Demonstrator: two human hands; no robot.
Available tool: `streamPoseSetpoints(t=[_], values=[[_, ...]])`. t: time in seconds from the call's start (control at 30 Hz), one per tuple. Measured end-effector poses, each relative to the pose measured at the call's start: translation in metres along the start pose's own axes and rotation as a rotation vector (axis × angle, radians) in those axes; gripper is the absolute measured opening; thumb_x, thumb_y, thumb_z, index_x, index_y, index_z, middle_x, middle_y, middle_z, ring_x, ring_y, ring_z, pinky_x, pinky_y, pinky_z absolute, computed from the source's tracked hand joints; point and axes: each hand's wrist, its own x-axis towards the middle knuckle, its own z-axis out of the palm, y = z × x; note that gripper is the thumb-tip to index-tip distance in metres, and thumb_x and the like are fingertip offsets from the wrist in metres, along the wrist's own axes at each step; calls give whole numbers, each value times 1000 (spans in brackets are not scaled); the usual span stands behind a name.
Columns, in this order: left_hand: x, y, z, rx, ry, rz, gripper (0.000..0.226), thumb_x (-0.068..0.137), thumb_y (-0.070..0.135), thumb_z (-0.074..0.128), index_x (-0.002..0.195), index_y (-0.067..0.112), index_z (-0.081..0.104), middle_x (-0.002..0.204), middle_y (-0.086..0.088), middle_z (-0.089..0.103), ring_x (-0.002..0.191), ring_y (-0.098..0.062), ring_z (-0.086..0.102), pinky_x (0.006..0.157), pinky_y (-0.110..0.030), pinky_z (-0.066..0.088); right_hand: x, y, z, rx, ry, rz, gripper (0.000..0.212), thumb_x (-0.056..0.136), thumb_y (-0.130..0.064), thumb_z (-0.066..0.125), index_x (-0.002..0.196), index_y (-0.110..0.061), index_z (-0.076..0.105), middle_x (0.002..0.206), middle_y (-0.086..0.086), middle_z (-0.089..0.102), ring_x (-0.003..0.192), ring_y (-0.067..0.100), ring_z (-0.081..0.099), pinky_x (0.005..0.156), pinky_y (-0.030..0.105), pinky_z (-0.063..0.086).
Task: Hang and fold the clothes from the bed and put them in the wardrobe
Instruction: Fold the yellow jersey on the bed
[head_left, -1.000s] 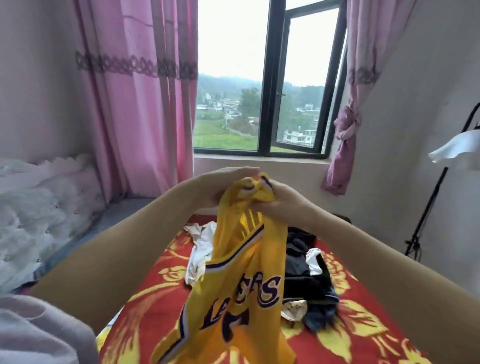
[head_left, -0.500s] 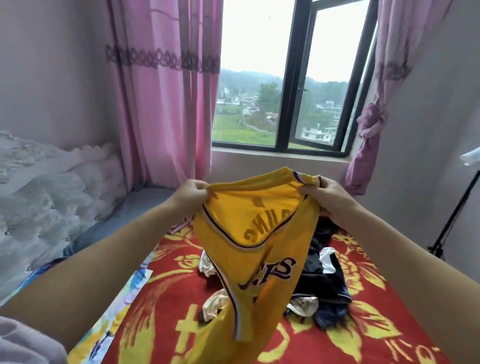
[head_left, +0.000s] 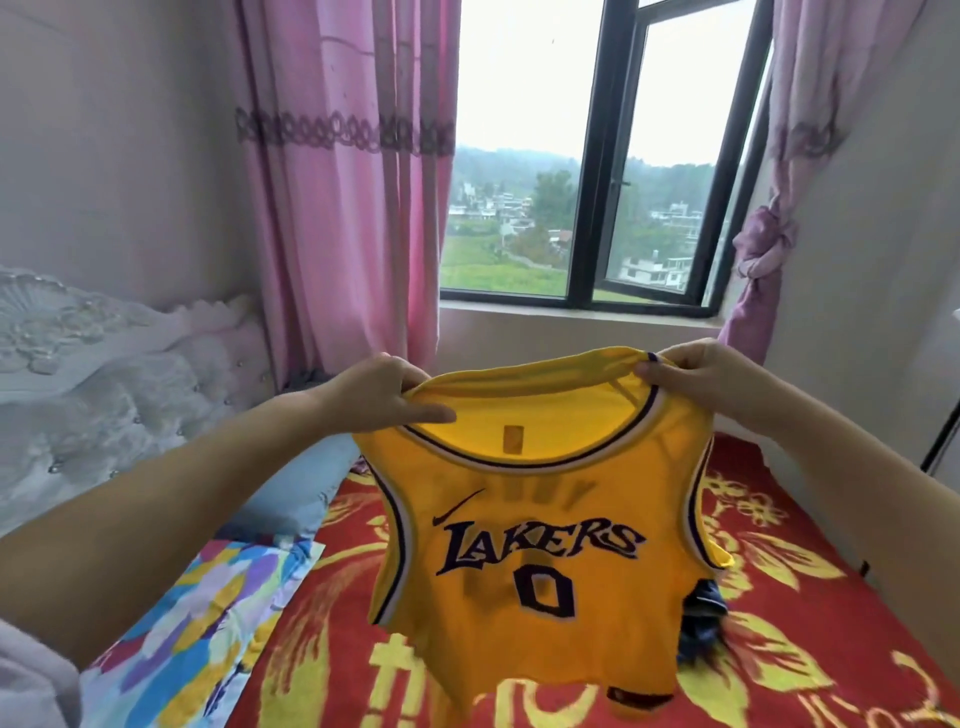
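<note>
Over the bed: everything here happens above the bed (head_left: 810, 587), which has a red blanket with big yellow flowers and characters on it.
Window: (head_left: 587, 156) straight ahead, dark frame, green fields and some buildings outside, pretty grey sky.
Curtains: pink one (head_left: 343, 182) hanging loose on the left, the other (head_left: 769, 244) tied in a knot on the right.
Headboard: white tufted thing (head_left: 88, 364) off to the left, with shiny studs.
Jersey: yellow Lakers one (head_left: 540, 566), number 0, held up spread out by the shoulders, front facing the camera, bottom hem hanging down just over the blanket. Purple trim on neck and armholes.
Sheet: colourful blotchy sheet (head_left: 197, 613) at lower left, next to the red blanket.
Pillow: pale blue (head_left: 306, 483), tucked between headboard and blanket.
Dark clothes: a bit of dark fabric (head_left: 701, 618) peeking out behind the jersey's right edge, lying on the bed. Can't tell what it is.
Left hand: (head_left: 374, 395) pinching the jersey's left shoulder, thumb on top of the cloth, fingers curled behind.
Right hand: (head_left: 701, 379) same deal on the right shoulder, fingers curled over the edge and gripping it.
</note>
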Motion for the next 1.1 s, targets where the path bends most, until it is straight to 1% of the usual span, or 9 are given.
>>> streamPoseSetpoints(t=[0.13, 0.23, 0.37, 0.5, 0.6, 0.7, 0.9, 1.03, 1.1], values=[[-6, 5, 9, 304, -91, 13, 43, 69, 66, 67, 90, 27, 63, 64, 8, 59, 55, -5, 52, 54, -20, 38, 2, -1, -6, -50, 40, -29, 31, 83, -39, 64, 63, -15, 64, 49, -6, 54, 40, 4, 47, 44, 14, 42], [-7, 2, 21, 487, -164, 79, 21, 81, 46, 64, 85, 27, 56, 71, 8, 57, 64, -9, 52, 57, -26, 40, 6, 4, -7, -171, 84, -55, 37, 89, -36, 62, 62, -10, 59, 50, -2, 49, 39, 4, 43, 43, 14, 38], [-4, -13, 19, -25, -121, -64, 21, 87, 21, 66, 70, 20, 53, 61, 11, 51, 55, -2, 47, 55, -18, 38, 12, 19, 4, -280, 137, -68, 42, 90, -40, 59, 67, -4, 62, 49, -1, 45, 40, 9, 40, 47, 25, 36], [-3, -13, 33, -557, 0, -272, 43, 82, 43, 68, 95, 2, 65, 70, -5, 62, 61, -15, 61, 57, -22, 51, 20, 30, 24, -265, 220, -54, 43, 92, -40, 59, 80, 1, 70, 46, -4, 45, 39, 9, 37, 46, 25, 32], [4, -7, 42, -564, 122, -433, 72, 69, 70, 59, 86, 0, 62, 68, -13, 55, 63, -24, 58, 60, -29, 51, 26, 27, 41, -267, 253, -51, 43, 91, -40, 60, 67, -6, 68, 42, -9, 43, 40, 10, 36, 41, 20, 29], [12, -5, 37, -450, 185, -609, 72, 69, 77, 51, 75, 6, 55, 58, -6, 48, 58, -21, 54, 57, -30, 48, 30, 23, 61, -294, 264, -54, 41, 92, -39, 61, 63, -10, 66, 39, -11, 41, 35, 4, 34, 34, 13, 27], [26, 25, 50, -768, 165, -742, 69, 84, 60, 55, 110, -4, 59, 93, -16, 66, 87, -29, 66, 81, -41, 56, 36, -2, 113, -253, 145, -47, 42, 93, -39, 58, 75, -2, 69, 60, 5, 60, 52, 14, 47, 45, 21, 36], [32, 55, 59, -1131, 235, -697, 34, 97, 43, 49, 81, 13, 55, 45, 3, 50, 36, -8, 49, 40, -16, 43, 38, -25, 148, -243, 97, -108, 49, 93, -38, 57, 53, -11, 47, 50, 0, 44, 48, 13, 34, 44, 18, 29], [30, 61, 56, -1248, 261, -710, 37, 99, 44, 44, 75, 16, 50, 40, 4, 45, 31, -7, 44, 34, -14, 38, 40, -31, 153, -245, 43, -127, 50, 96, -41, 52, 56, -10, 48, 54, 3, 49, 52, 15, 39, 50, 18, 34]])
